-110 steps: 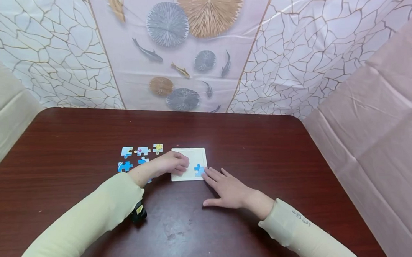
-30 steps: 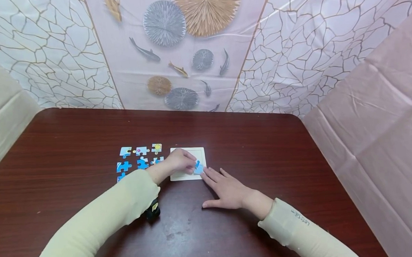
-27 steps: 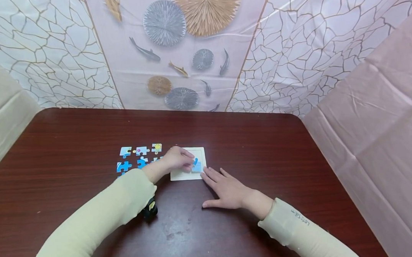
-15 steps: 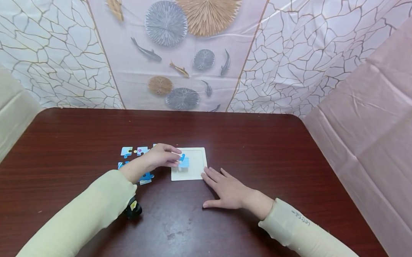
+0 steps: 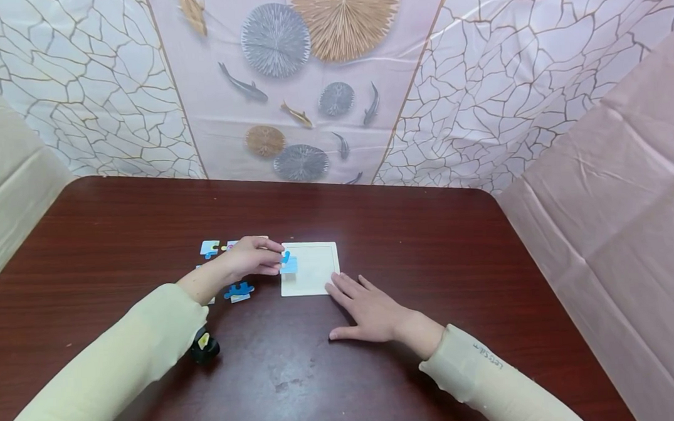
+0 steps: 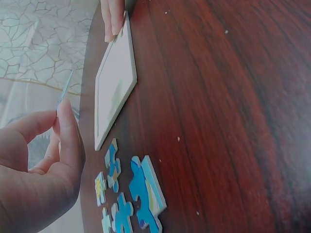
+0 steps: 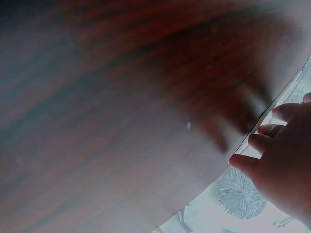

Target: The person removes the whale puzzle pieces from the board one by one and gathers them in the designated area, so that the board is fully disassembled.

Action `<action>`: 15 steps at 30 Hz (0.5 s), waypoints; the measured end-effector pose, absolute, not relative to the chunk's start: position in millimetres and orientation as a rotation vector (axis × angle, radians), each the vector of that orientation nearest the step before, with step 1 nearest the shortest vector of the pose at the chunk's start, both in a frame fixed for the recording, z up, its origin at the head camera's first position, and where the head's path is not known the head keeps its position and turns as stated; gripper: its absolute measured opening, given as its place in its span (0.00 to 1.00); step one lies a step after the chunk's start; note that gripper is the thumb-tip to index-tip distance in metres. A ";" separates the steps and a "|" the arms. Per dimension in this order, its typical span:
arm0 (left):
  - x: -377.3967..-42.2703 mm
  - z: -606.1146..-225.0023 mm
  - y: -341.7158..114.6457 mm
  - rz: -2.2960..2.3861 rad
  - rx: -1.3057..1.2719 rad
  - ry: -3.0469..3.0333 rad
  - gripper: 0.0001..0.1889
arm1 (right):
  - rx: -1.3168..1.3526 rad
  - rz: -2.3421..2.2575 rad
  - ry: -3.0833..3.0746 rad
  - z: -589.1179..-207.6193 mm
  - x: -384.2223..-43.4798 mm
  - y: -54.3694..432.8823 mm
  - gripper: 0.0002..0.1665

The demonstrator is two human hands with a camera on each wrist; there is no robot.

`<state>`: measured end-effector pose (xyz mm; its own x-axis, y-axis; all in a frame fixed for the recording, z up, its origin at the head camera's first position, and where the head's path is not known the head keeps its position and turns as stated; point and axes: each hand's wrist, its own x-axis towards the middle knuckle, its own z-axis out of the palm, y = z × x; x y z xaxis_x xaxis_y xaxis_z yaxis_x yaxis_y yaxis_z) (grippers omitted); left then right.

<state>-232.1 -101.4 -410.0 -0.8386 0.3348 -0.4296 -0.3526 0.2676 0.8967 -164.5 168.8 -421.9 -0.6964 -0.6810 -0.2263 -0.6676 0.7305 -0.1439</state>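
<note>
Between thumb and fingers my left hand (image 5: 255, 257) pinches a light-blue jigsaw piece (image 5: 289, 265), raised over the left edge of the white puzzle tray (image 5: 317, 268). In the left wrist view that piece (image 6: 66, 87) shows edge-on, above the table. The tray's bare inner surface lies open to view in the head view. My right hand (image 5: 369, 309) lies flat with spread fingers, its fingertips at the tray's lower right edge. Several loose jigsaw pieces (image 5: 239, 291) lie left of the tray, some hidden under my left hand and forearm. In the left wrist view, one blue piece (image 6: 141, 187) overlaps a paler one.
The dark reddish wooden table (image 5: 429, 250) has rounded far corners. A patterned cloth (image 5: 287, 112) hangs behind it, with plain pale fabric (image 5: 615, 236) at the sides. On my left wrist sits a black camera (image 5: 204, 347).
The blue piece, lying in the tray's lower right at first, is now lifted in my left hand and carried left to the tray's left edge. My right hand stays in place.
</note>
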 end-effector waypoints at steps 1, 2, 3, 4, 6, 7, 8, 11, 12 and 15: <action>-232.1 -410.8 -103.0 1.616 -0.012 1.990 0.22 | -1.064 -0.069 2.668 -421.8 -164.7 168.9 0.52; -232.1 -411.8 -104.6 1.612 -0.013 1.989 0.22 | -1.061 -0.066 2.666 -421.9 -164.8 168.8 0.52; -232.0 -412.9 -106.4 1.607 -0.011 1.990 0.22 | -1.056 -0.060 2.666 -421.4 -164.6 168.7 0.52; -231.7 -413.6 -108.1 1.602 -0.009 1.993 0.22 | -1.059 -0.055 2.666 -421.0 -164.4 168.8 0.52; -230.9 -414.4 -111.7 1.586 0.001 2.001 0.23 | -1.059 -0.050 2.666 -420.2 -164.4 168.9 0.52; -230.5 -414.8 -113.4 1.580 0.006 2.006 0.23 | -1.061 -0.046 2.665 -419.9 -164.3 169.1 0.52; -229.9 -415.1 -115.2 1.573 0.010 2.009 0.23 | -1.062 -0.047 2.665 -419.7 -164.3 169.2 0.52; -228.4 -416.3 -120.1 1.553 0.028 2.017 0.23 | -1.062 -0.044 2.662 -419.6 -164.3 169.8 0.52; -228.0 -416.7 -121.5 1.550 0.031 2.015 0.22 | -1.062 -0.042 2.661 -419.7 -164.3 170.0 0.52; -226.7 -417.3 -125.6 1.539 0.058 2.013 0.23 | -1.066 -0.045 2.661 -419.8 -164.2 170.4 0.52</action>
<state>-226.7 -125.6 -417.3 -0.8205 0.3791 -0.4278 -0.3132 0.3278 0.8913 -164.2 170.4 -419.8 -0.6910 -0.6817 -0.2405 -0.6732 0.7281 -0.1293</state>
